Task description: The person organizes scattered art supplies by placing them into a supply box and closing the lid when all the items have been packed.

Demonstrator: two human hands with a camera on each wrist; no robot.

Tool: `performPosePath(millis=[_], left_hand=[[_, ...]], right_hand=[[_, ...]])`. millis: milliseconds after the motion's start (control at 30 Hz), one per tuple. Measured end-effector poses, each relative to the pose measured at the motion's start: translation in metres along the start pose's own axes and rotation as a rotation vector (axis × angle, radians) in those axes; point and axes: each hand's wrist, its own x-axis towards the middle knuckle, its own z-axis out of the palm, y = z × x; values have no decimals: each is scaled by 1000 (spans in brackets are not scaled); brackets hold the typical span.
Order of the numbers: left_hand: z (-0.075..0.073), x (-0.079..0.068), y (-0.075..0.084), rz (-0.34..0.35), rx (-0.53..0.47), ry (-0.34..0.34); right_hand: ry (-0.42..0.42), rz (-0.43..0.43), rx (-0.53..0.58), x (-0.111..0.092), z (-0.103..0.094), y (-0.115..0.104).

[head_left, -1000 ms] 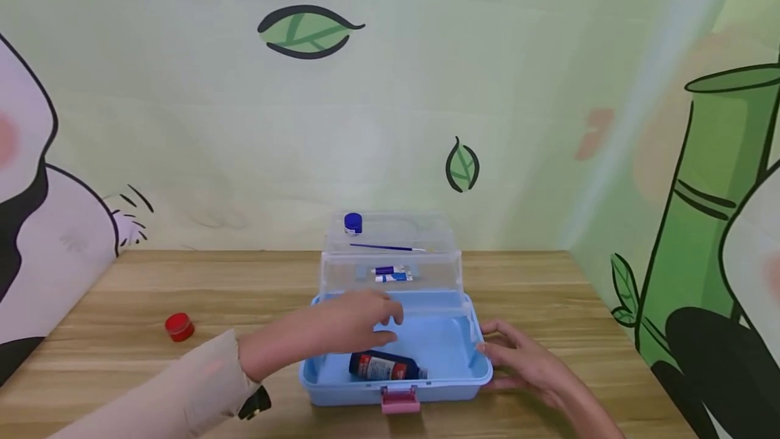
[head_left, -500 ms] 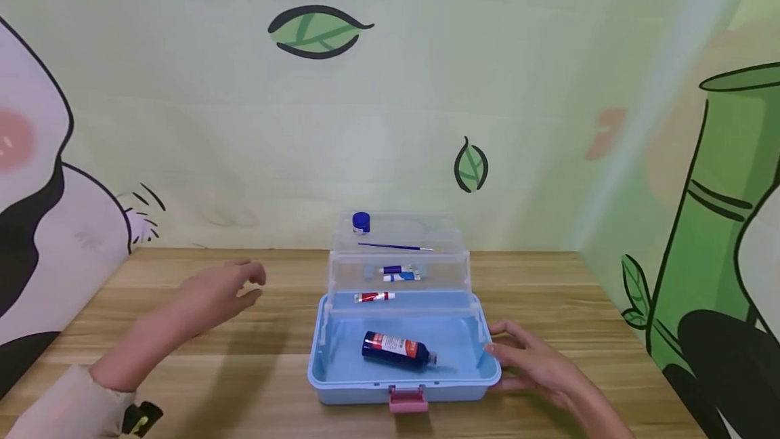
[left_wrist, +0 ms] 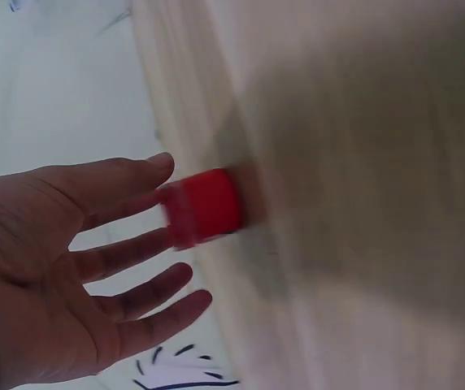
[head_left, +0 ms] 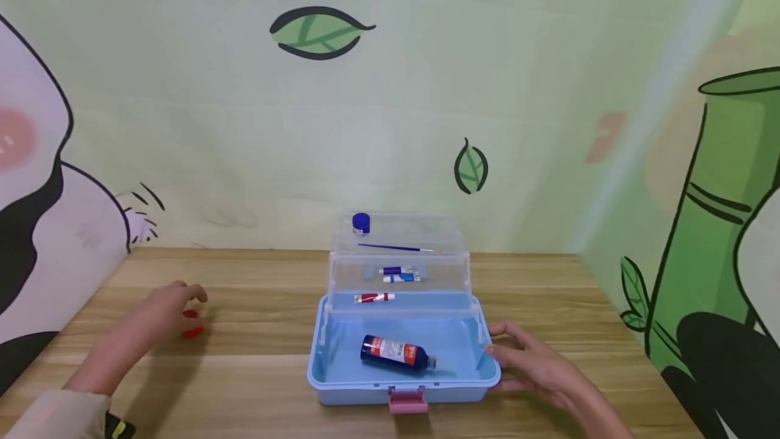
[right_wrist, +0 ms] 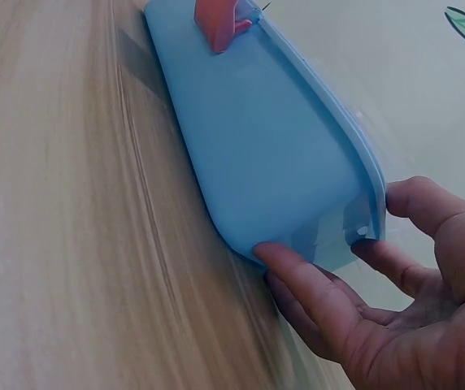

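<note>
On the left of the table my left hand (head_left: 160, 316) hangs over a red-lidded jar (head_left: 192, 333), partly hiding it. In the left wrist view the fingers are spread beside the blurred jar (left_wrist: 208, 207); the thumb and index finger are close to it, and contact is unclear. At the right end of an open blue storage box (head_left: 356, 395), my right hand (head_left: 535, 366) grips the side, thumb at the rim and fingers against the outer wall. A dark bottle (head_left: 396, 352) with a red and white label lies inside the box.
The clear lid and trays (head_left: 399, 290) stand raised at the back. They carry a red paint tube (head_left: 374, 297), blue paint tubes (head_left: 401, 278), a paintbrush (head_left: 390, 247) and a blue-capped jar (head_left: 361, 223). A pink latch (head_left: 408, 400) juts from the box front. A printed backdrop stands behind.
My left hand has gone from above the box leftward to the red jar. The red paint tube is now uncovered. The bottle has shifted slightly backward; my right hand stays on the box.
</note>
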Motion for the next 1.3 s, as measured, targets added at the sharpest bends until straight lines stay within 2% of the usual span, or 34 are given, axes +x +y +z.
performPosePath(millis=[233, 333, 467, 567, 733, 1033, 1167, 1300], left_hand=[[9, -4, -4, -23, -101, 13], [9, -3, -1, -31, -111, 22], [9, 1, 3, -19, -100, 89], [9, 2, 1, -14, -91, 124], [16, -2, -5, -34, -79, 141], [10, -1, -7, -110, -76, 128], [13, -2, -4, -125, -68, 136], [17, -4, 2, -157, -71, 114]], right_hand=[[-2, 2, -11, 0, 0, -2], [12, 0, -13, -1, 0, -1], [27, -20, -6, -4, 0, 2], [29, -31, -2, -5, 3, 4], [33, -34, 4, -4, 5, 4], [42, -19, -22, 7, 12, 5], [44, -13, -43, 8, 10, 3], [40, 2, -67, 5, 5, 3]])
